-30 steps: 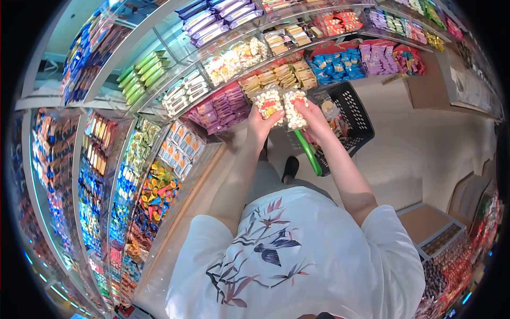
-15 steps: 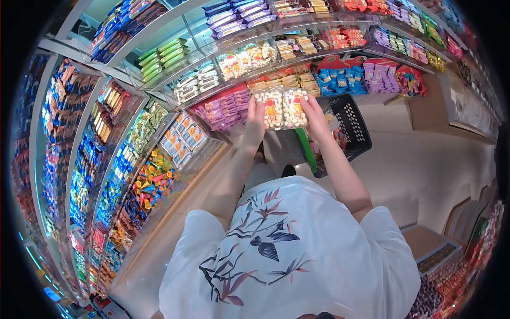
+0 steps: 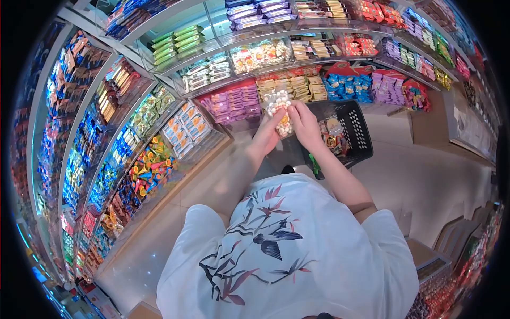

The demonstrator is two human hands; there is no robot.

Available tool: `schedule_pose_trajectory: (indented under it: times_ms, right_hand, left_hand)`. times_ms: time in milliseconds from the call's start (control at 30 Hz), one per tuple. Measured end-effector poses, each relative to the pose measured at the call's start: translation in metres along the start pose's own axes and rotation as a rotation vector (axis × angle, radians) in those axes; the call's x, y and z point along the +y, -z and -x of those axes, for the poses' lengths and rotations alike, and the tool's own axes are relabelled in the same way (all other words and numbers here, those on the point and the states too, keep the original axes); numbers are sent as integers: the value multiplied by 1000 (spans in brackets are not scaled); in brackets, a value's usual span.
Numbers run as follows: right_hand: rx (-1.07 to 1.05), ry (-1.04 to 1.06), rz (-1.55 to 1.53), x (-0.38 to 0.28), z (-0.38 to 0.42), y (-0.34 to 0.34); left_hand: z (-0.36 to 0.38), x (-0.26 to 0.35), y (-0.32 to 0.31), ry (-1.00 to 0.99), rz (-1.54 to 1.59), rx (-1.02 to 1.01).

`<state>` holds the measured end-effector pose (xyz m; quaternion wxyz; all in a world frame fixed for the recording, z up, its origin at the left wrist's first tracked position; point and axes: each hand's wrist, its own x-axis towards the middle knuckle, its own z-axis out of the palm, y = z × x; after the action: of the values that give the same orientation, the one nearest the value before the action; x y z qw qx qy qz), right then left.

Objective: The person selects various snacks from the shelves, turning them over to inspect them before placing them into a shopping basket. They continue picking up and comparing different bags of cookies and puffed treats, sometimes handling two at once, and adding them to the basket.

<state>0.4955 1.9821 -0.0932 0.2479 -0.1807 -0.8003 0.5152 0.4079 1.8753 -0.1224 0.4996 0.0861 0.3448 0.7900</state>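
Between my hands is a clear packet of small white candies (image 3: 283,125) with a red and yellow label, held up in front of the lower shelves. My left hand (image 3: 269,134) grips its left side, thumb across the front. My right hand (image 3: 306,125) pinches its right edge. Whether a second packet lies behind it I cannot tell. Just right of and below my right hand, a black basket (image 3: 357,130) holds several packaged snacks.
Curved shelves (image 3: 212,46) of wrapped sweets run ahead and along the left. Similar white candy packets (image 3: 260,56) fill one compartment. Blue packets (image 3: 348,86) and purple packets (image 3: 388,88) lie lower right. Cardboard boxes (image 3: 454,236) stand at the right.
Two packets were side by side between my hands; now one shows, turned upright and narrower. My hands have come closer together. More of the basket's contents shows. The view has shifted slightly.
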Motion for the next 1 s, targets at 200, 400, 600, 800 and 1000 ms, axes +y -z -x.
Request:
schedule_pose_trajectory:
  times_ms: [200,400,600,800,1000]
  right_hand:
    - [-87,27,75,-9,-23,-38]
    - [-68,-167,65,53,-125,-81]
    - [-7,-242,325,190,-256,-169]
    - [-138,-516,502,209,-310,-207]
    - [-203,-643,661,203,-330,-217]
  left_hand:
    - [4,8,38,-33,139,154]
    - [4,47,88,23,117,268]
    - [-11,83,143,60,100,277]
    - [-43,134,162,60,102,291]
    - [-86,170,174,134,140,300]
